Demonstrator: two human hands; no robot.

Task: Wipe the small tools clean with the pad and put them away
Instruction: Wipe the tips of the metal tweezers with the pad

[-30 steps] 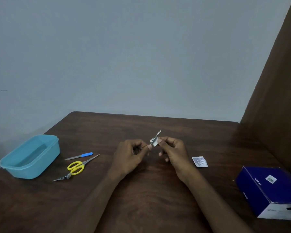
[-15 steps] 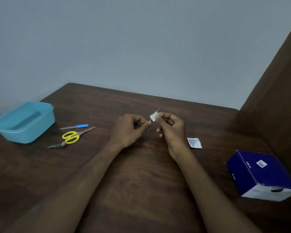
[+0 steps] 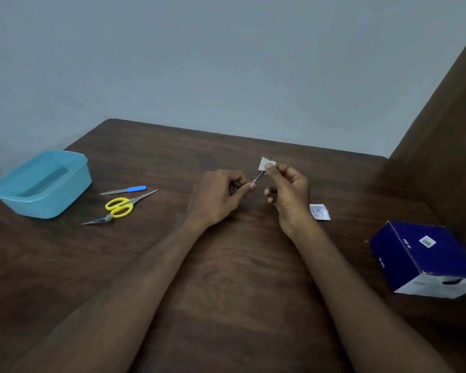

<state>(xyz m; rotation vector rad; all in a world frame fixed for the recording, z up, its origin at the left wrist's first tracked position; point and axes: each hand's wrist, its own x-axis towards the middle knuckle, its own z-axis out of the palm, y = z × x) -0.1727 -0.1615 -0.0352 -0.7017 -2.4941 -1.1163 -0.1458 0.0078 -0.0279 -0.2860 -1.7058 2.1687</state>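
Observation:
My left hand pinches the lower end of a thin metal tool above the middle of the table. My right hand pinches a small white pad round the tool's upper end, which is hidden under the pad. To the left on the table lie a blue-handled file, yellow-handled scissors and a metal clipper-like tool. A light blue plastic tub stands open at the far left.
A torn white sachet lies just right of my right hand. A dark blue box sits near the right edge. A brown panel borders the dark wooden table on the right, a grey wall behind.
The pad has slid up along the tool to its tip, baring a stretch of shaft between my hands. The head camera has shifted, so everything sits differently in the frame.

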